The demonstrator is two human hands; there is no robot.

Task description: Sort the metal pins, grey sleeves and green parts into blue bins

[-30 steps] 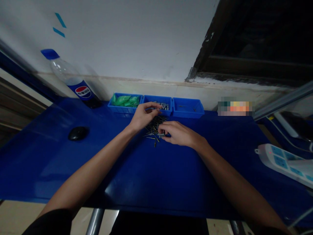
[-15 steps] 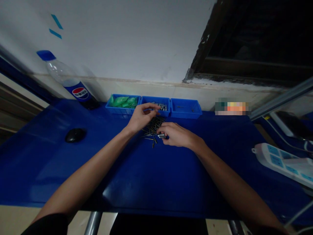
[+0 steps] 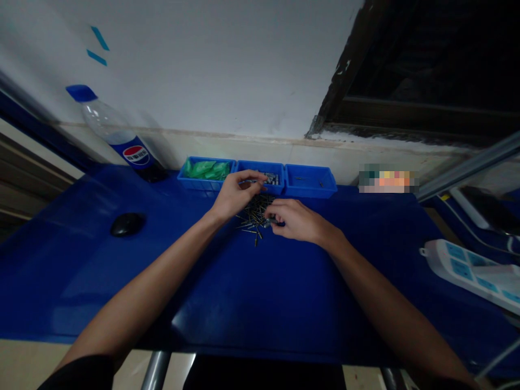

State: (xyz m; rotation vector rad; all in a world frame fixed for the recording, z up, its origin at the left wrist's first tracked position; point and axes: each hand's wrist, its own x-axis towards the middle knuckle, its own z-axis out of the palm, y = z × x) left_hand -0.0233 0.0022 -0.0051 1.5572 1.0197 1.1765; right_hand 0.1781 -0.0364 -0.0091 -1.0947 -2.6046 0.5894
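My left hand (image 3: 236,196) hovers at the front of the middle blue bin (image 3: 280,188), its fingers curved to the right, with a gap between thumb and fingers. Nothing plain shows in it. That bin holds small silver metal pieces (image 3: 271,177), partly hidden by the hand. My right hand (image 3: 298,221) is closed on a small silver metal cylinder (image 3: 268,222) at its fingertips. Below and between both hands lies a pile of thin metal pins (image 3: 254,216), dark and brass-coloured, on the blue table (image 3: 244,292).
A left bin (image 3: 206,184) holds green plastic (image 3: 207,169); a right bin (image 3: 311,189) has a few small bits. At the left stand a cola bottle (image 3: 136,154) and a black mouse (image 3: 125,224). A white power strip (image 3: 467,271) lies at the right.
My right hand has shifted slightly up and right, and the silver cylinder in it has turned a little. My left hand stays in nearly the same place. The camera view moved slightly.
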